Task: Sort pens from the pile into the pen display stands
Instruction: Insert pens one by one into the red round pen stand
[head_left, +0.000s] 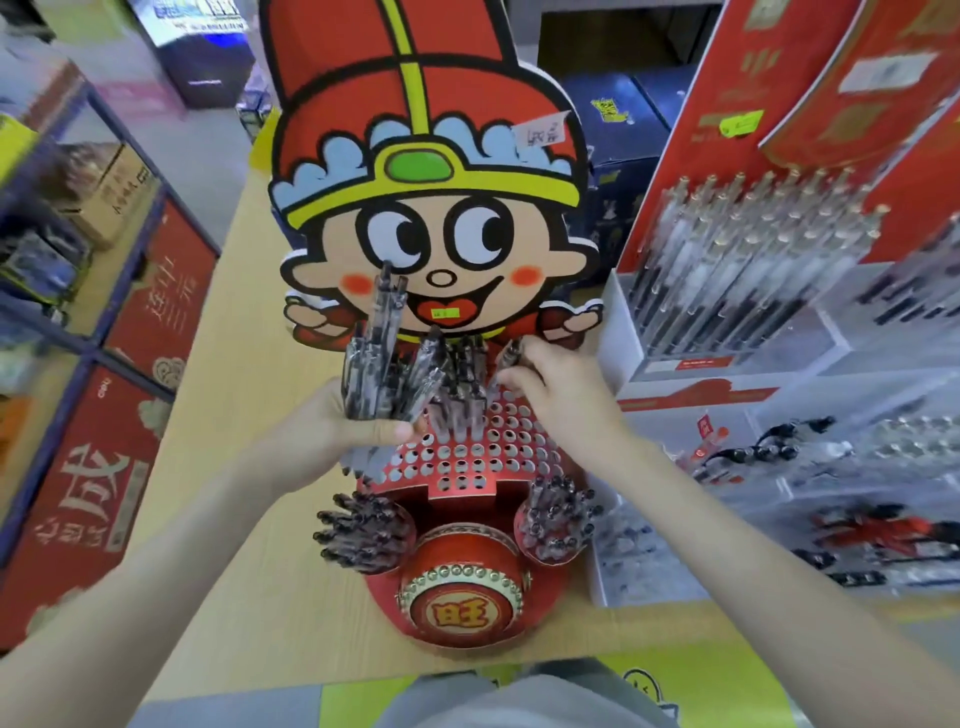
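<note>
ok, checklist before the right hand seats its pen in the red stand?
1. Left hand grips the bundle of pens firmly: ok.
2. Right hand pinches a single pen: ok.
3. Free holes left in the stand: ok, the front rows are open.
4. Pen tip lined up over a hole: cannot tell, the fingers hide it.
5. Bundle apart from the standing pens in the back rows: cannot tell, they overlap in this view.
6. Stand sits flat on the table: ok.
</note>
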